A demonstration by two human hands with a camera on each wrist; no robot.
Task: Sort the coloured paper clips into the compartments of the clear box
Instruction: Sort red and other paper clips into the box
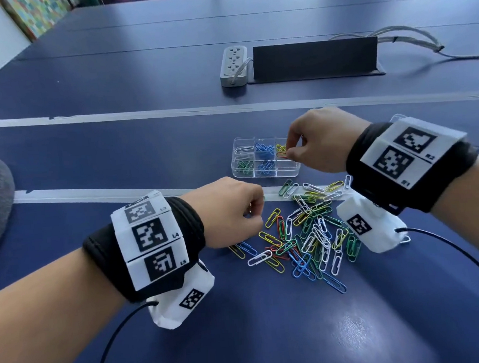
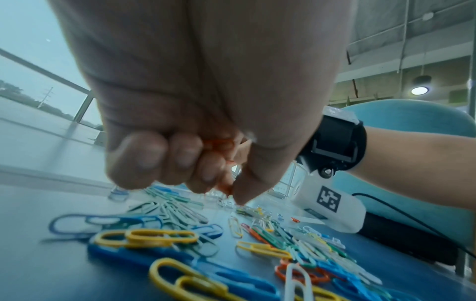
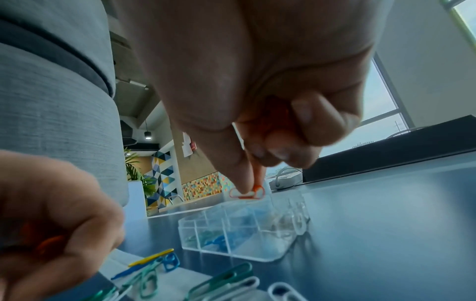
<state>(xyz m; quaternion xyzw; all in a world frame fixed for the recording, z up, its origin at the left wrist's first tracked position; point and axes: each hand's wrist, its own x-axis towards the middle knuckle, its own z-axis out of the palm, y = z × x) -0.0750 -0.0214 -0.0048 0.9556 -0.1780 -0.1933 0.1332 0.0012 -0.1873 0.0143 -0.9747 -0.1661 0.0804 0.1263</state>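
right hand (image 1: 319, 141) pinches a red clip (image 1: 282, 154) over the clear box (image 1: 266, 173)
left hand (image 1: 229, 210) clutches red clips (image 2: 221, 145) above the pile (image 1: 307, 233) on the worktop (image 1: 271, 335).

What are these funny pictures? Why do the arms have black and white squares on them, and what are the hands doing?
A person wears three cameras: one on the head, one on each wrist. The squares are markers on the wrist bands. The head picture looks down at a blue table. On it lie a pile of coloured paper clips and a clear box with compartments that already hold white, blue, green and yellow clips. The right hand pinches a red paper clip just above the box; its wrist picture shows this close up. The left hand hovers by the pile with more red clips curled in its fingers.
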